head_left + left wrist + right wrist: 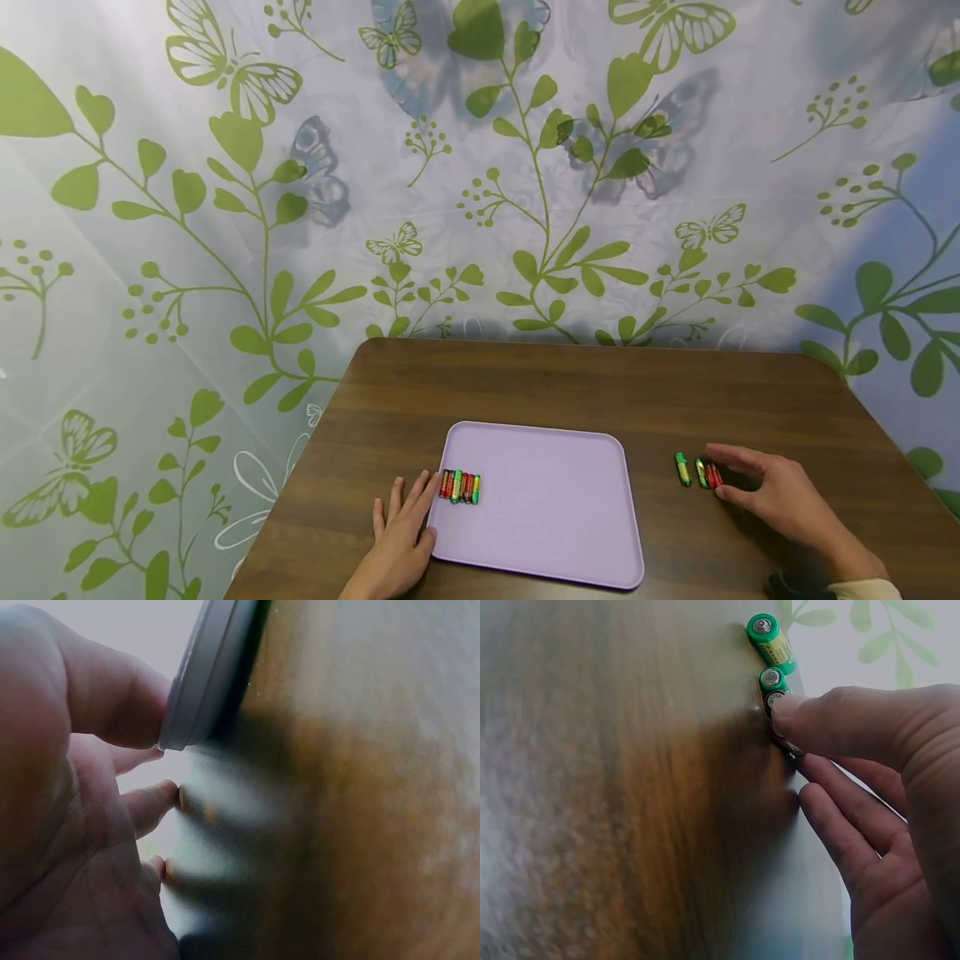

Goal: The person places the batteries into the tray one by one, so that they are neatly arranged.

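My left hand (399, 537) lies with spread, extended fingers at the left edge of a lilac tray (547, 500). Its thumb touches the tray's rim (202, 675) in the left wrist view. Inside the tray, by that edge, several red and green batteries (459, 487) lie side by side in a row. On the table right of the tray, my right hand (783, 492) pinches a red battery (716, 476) between thumb and index finger; the thumb partly hides it in the right wrist view. Next to it lies a green battery (701, 472), and another green battery (682, 469) sits apart further left.
The brown wooden table (570, 379) has rounded far corners. Behind it hangs a curtain (465, 183) printed with green leaves and butterflies. Most of the tray's surface, right of the battery row, is bare lilac.
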A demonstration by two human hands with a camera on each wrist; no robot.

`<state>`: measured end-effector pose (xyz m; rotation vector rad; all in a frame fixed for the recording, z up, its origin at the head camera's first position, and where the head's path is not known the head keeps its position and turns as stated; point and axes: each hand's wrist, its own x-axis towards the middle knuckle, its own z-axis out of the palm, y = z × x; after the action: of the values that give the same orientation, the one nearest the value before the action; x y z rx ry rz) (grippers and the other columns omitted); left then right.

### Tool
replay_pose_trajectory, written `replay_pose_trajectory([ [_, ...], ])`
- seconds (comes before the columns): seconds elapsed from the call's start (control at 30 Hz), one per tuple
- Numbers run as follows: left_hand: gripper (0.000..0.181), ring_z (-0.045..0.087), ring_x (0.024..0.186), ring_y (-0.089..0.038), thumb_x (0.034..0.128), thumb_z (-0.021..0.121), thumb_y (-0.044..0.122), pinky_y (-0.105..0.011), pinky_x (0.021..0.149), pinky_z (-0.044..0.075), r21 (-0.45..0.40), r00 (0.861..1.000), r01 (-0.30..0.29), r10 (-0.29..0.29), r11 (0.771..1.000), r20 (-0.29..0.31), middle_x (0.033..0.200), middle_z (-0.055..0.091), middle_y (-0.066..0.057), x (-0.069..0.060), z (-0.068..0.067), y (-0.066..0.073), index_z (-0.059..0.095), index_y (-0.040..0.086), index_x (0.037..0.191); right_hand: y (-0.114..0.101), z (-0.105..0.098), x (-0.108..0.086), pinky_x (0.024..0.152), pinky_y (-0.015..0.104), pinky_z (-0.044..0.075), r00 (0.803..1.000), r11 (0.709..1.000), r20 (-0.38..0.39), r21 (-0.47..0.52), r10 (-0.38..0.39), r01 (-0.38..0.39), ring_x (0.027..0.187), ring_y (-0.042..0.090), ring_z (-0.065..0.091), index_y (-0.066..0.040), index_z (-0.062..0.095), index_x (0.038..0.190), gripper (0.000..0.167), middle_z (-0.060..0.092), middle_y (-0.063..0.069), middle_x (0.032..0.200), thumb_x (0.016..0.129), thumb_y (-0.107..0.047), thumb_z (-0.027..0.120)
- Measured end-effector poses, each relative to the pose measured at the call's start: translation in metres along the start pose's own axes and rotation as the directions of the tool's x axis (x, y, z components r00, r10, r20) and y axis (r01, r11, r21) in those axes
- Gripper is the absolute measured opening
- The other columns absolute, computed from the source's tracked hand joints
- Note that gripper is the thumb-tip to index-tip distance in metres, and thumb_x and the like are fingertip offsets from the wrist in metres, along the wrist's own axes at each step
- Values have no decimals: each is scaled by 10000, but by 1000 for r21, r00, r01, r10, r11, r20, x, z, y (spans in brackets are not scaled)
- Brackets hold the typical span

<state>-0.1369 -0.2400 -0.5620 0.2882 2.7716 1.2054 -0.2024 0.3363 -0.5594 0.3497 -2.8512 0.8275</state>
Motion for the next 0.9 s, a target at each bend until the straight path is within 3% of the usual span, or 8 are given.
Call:
replay_pose_trajectory([
  [0.17, 747, -61, 1656, -595, 1002, 597, 10, -822, 1188, -191, 10, 1000, 3, -3, 1000, -3, 1795, 272, -232, 1, 0, -1, 385, 118, 1710, -2, 2, 0, 787, 129, 534, 1000, 1000, -12, 3, -17, 17, 1007, -58, 722, -161, 788, 1323, 576, 825, 94, 1242, 793, -264, 989],
  [0.5, 751, -38, 1646, -619, 985, 608, 11, -837, 1181, -173, 8, 1000, -20, 20, 1000, -13, 1784, 294, -244, 2, 0, -2, 405, 118, 1700, -1, 0, -4, 765, 46, 472, 997, 999, -58, -6, -42, 42, 993, -105, 700, -164, 798, 1300, 525, 834, 94, 1201, 819, -284, 973],
  [0.73, 750, -60, 1649, -609, 992, 598, 8, -822, 1182, -195, 4, 1000, -12, 12, 1000, -1, 1789, 277, -248, 3, 0, -3, 389, 106, 1705, -29, 5, -2, 814, -18, 450, 991, 993, -101, 64, -89, 96, 997, -60, 740, -128, 791, 1305, 535, 827, 95, 1230, 807, -194, 975],
  [0.9, 751, -67, 1653, -600, 997, 592, 12, -820, 1185, -193, 7, 1000, -7, 7, 1000, 7, 1795, 267, -237, 4, 1, -5, 379, 109, 1710, -54, 17, 5, 813, 33, 510, 986, 989, -127, 84, -111, 122, 1013, -43, 736, -138, 802, 1285, 521, 837, 49, 1202, 797, -171, 980],
])
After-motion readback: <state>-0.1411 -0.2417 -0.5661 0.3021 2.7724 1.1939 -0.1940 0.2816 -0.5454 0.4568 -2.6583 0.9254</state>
